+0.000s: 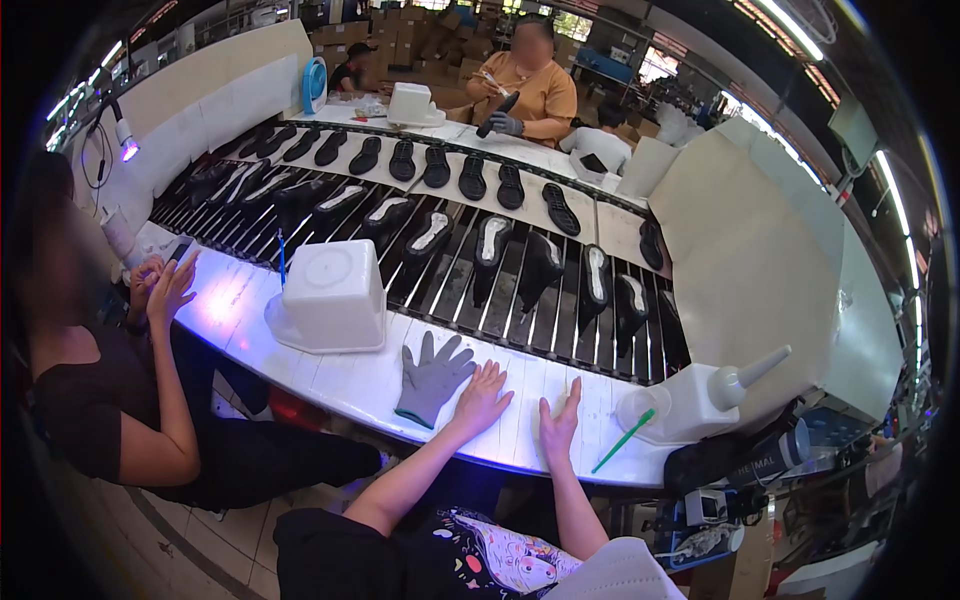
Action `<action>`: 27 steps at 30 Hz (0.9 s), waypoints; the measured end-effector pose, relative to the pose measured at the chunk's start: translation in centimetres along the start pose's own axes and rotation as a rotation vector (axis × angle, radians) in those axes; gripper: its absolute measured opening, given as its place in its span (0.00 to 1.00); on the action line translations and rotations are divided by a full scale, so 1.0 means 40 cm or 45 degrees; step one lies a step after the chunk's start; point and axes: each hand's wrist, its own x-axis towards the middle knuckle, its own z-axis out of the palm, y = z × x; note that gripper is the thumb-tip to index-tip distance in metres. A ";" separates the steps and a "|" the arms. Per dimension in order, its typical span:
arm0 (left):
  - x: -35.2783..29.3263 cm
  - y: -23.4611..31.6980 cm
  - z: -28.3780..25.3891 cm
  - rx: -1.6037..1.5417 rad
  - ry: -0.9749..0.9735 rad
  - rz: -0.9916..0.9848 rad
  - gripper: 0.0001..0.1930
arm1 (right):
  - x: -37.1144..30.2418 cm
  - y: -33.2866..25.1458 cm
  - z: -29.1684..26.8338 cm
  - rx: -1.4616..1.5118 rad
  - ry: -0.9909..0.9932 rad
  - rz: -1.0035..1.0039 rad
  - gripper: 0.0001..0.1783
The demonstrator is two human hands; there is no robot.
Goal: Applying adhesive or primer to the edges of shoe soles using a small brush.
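Observation:
My left hand (483, 401) lies palm down on the white worktable (400, 352), its fingers stretched out and holding nothing. Right beside it is a grey work glove (434, 378) with a green cuff, laid flat with its fingers spread. My right hand (559, 424) rests on its side on the same table, thumb apart from the straight fingers, also with nothing in it. Closest to that hand is a green-handled brush (624, 440), leaning out of a cup on a white plastic glue container (690, 402) with a spout.
Beyond the table runs a slatted conveyor (460, 310) carrying black shoe uppers (490, 250) and a row of black soles (436, 168). A white box-shaped container (335, 290) stands at left. A co-worker sits at far left; another across the line handles a dark sole (498, 115).

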 end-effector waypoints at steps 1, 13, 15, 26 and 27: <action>-0.010 0.001 -0.001 -0.014 -0.007 -0.016 0.24 | -0.007 -0.005 0.000 0.018 0.001 0.013 0.43; 0.008 0.002 -0.010 -0.162 0.018 -0.087 0.17 | -0.001 -0.014 -0.010 0.054 0.014 0.086 0.43; 0.017 0.009 -0.016 -0.175 0.026 -0.117 0.18 | 0.004 -0.015 -0.012 0.105 0.002 0.114 0.42; 0.060 0.056 -0.072 -0.586 -0.108 -0.237 0.20 | 0.001 0.006 -0.032 0.216 0.056 0.129 0.42; 0.087 0.056 -0.081 -0.686 -0.209 -0.336 0.21 | 0.002 0.005 -0.032 0.244 0.038 0.159 0.42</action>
